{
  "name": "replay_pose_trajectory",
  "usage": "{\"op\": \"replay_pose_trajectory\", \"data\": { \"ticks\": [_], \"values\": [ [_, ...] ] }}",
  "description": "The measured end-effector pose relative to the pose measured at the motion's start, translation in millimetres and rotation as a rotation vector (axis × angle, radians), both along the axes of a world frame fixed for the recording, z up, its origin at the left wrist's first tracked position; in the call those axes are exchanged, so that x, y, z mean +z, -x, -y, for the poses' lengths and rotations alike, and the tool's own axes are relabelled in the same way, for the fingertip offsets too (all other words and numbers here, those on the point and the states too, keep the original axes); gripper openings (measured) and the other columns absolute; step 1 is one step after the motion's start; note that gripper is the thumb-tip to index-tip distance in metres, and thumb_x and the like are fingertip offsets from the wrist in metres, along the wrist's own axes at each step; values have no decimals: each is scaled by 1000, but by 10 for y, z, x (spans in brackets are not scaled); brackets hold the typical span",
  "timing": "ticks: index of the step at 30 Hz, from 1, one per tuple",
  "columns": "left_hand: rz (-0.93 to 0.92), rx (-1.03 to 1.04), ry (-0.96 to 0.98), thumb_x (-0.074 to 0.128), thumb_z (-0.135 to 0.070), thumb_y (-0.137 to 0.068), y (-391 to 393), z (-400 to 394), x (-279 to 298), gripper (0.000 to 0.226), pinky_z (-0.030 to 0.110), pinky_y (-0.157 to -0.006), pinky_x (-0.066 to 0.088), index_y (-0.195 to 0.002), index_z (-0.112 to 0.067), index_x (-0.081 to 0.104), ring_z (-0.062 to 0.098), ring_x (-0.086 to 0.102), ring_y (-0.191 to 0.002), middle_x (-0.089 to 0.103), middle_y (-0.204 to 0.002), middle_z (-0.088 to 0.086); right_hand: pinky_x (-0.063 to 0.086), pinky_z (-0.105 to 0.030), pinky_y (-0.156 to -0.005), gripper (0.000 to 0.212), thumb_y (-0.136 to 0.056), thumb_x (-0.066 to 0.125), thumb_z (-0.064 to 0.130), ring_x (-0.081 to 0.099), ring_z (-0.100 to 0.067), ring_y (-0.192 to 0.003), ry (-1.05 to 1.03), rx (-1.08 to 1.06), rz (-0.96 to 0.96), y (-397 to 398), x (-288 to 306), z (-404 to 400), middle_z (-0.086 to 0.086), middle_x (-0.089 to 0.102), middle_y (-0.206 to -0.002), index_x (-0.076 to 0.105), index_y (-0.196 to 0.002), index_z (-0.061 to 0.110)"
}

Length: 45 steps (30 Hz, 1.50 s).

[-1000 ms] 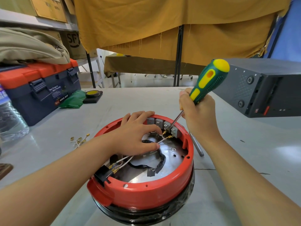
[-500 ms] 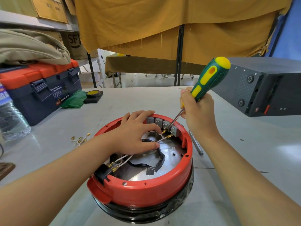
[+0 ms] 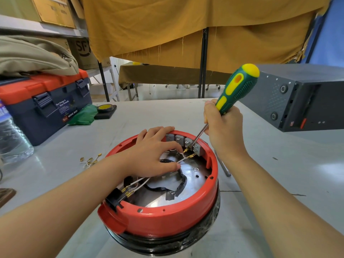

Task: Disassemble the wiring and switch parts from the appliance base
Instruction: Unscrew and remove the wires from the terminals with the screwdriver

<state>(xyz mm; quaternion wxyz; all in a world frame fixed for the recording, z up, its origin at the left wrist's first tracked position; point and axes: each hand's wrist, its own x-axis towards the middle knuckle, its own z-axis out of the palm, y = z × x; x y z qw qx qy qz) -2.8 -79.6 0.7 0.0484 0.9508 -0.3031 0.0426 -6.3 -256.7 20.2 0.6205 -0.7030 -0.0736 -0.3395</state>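
We see the red appliance base point(image 3: 167, 218) sitting upturned near the front of the grey bench point(image 3: 279, 175), its open underside facing us. Along its far inner rim runs a row of grey switch blocks point(image 3: 183, 141), and white wires point(image 3: 183, 159) with brass terminals lead from them across the shiny metal plate point(image 3: 197, 175) to a black connector point(image 3: 113, 199) at the near left rim; a black taped cable point(image 3: 178, 185) curls over the plate. Our left hand point(image 3: 154, 155) rests inside the base with its fingers spread and only lightly bent, thumb pressing on the wires, fingertips touching the far rim beside the switch blocks. Our right hand point(image 3: 222, 131) is wrapped around a green and yellow screwdriver point(image 3: 235, 88), whose shaft slants down so the tip meets the switch blocks. Left of the base, loose terminal wires point(image 3: 90, 161) lie on the bench. Farther left stand a water bottle point(image 3: 11, 136) and a blue and orange toolbox point(image 3: 44, 101), with a green cloth point(image 3: 83, 116) and a tape roll point(image 3: 105, 108) beside it. A dark grey case point(image 3: 297, 97) sits at the right.
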Motion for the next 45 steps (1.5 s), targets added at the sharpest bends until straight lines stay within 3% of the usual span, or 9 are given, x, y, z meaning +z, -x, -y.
{"op": "replay_pose_trajectory", "data": {
  "ticks": [4,7,11,21,27,29,32,40,45],
  "values": [
    [-1,-1,3,51,-58,-86,-4,-5,-3,36,52,-115,5,-121,-52,46,17,3,-143,6,-156,-9,48,-46,-52,40,-78,49,30,42,-20,-50,3,-22,22,19,8,-22,-24,46,-55,49,-59,-6],
    [-7,-3,9,51,-58,-86,1,-7,-3,36,52,-116,4,-121,-51,46,17,2,-143,5,-156,-11,48,-47,-52,42,-79,49,29,44,-28,-51,11,-31,37,27,7,-27,-27,48,-57,50,-61,-9],
    [-12,-1,2,50,-57,-86,6,-3,5,35,52,-116,4,-121,-52,45,17,1,-143,4,-157,-10,42,-41,-49,39,-78,49,31,46,-28,-48,49,-34,50,42,10,-85,-21,48,-51,47,-52,2],
    [-18,-2,11,50,-57,-87,9,-3,14,36,51,-116,3,-121,-51,46,18,1,-143,4,-156,-11,38,-38,-49,40,-83,49,27,46,-27,-52,165,-63,169,67,7,-35,-20,48,-48,49,-52,2],
    [-13,-6,1,49,-58,-87,4,-7,8,36,52,-116,3,-122,-52,45,17,0,-143,3,-157,-11,30,-34,-51,40,-84,50,23,34,-16,-49,238,-23,220,83,8,-60,6,32,-44,34,-48,23],
    [-11,-7,-3,49,-58,-87,4,-5,8,36,52,-115,4,-122,-51,45,18,0,-144,3,-157,-10,33,-36,-51,40,-84,50,25,35,-16,-48,214,4,196,70,2,-52,2,34,-44,36,-48,20],
    [-11,-4,-5,49,-57,-86,3,-4,9,36,52,-115,4,-121,-51,46,18,0,-144,3,-157,-10,44,-43,-54,40,-82,50,29,42,-27,-51,87,27,87,35,3,-11,-17,41,-50,45,-54,0],
    [-10,-5,-10,49,-58,-87,-9,-5,3,35,52,-115,3,-121,-52,45,19,0,-144,4,-157,-10,44,-35,-55,35,-87,54,20,41,-6,-46,4,27,12,-5,3,16,2,40,-48,44,-54,15],
    [-6,-6,-9,49,-58,-86,-16,-6,-3,35,53,-115,3,-121,-52,45,19,0,-144,4,-157,-10,43,-34,-54,36,-88,54,16,42,-4,-45,-18,16,10,-9,1,9,5,40,-47,43,-54,16]
  ]
}}
